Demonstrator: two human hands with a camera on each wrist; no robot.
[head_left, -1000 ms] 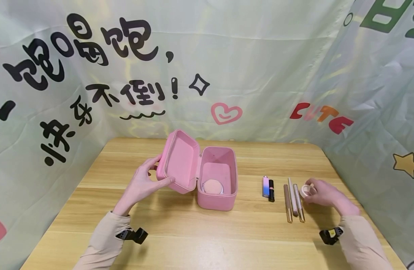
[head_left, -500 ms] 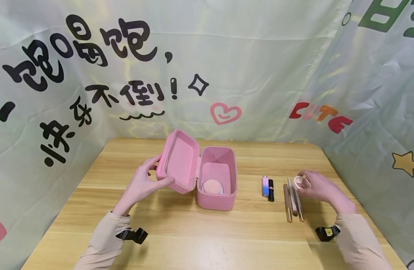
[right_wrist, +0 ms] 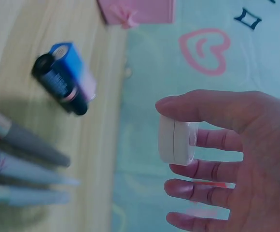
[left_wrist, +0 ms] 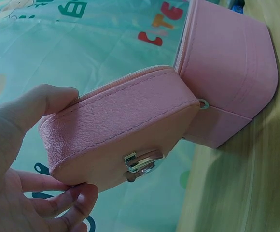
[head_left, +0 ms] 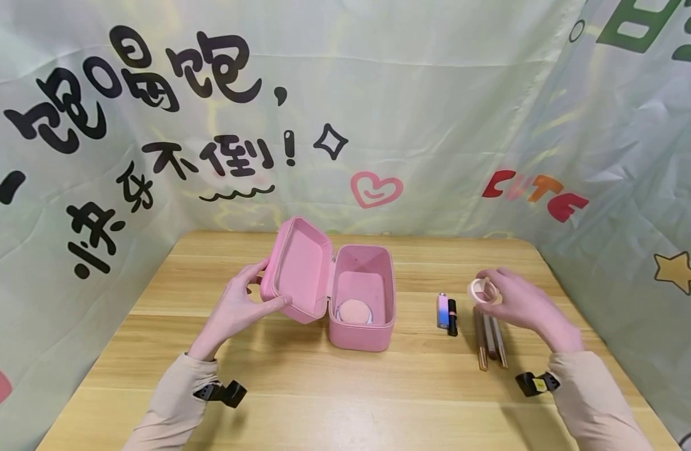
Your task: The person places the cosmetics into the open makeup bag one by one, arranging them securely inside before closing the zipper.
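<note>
My left hand (head_left: 238, 308) grips the raised lid (head_left: 301, 270) of a pink cosmetic case (head_left: 361, 338), thumb along its zipped rim and fingers beneath. In the left wrist view the lid's outer face shows a metal buckle (left_wrist: 144, 163). Inside the case, at the near end, lies a round pale-pink puff-like piece (head_left: 354, 312) with a light rim. My right hand (head_left: 522, 304) pinches a small round pale compact (right_wrist: 175, 141) between thumb and fingers, held up above the table. Below it lie several slim makeup pens (head_left: 490, 344), their far ends hidden by the hand and compact.
Between the case and the pens, a black lipstick tube (head_left: 452, 318) lies beside a blue-and-pink tube (head_left: 443, 311). The wooden table (head_left: 345, 401) ends at a printed cloth backdrop (head_left: 446, 125), which also hangs along both sides.
My right hand has lifted the compact from beside the pens and carried it left, over their far ends. The left hand and the lid have stayed in place.
</note>
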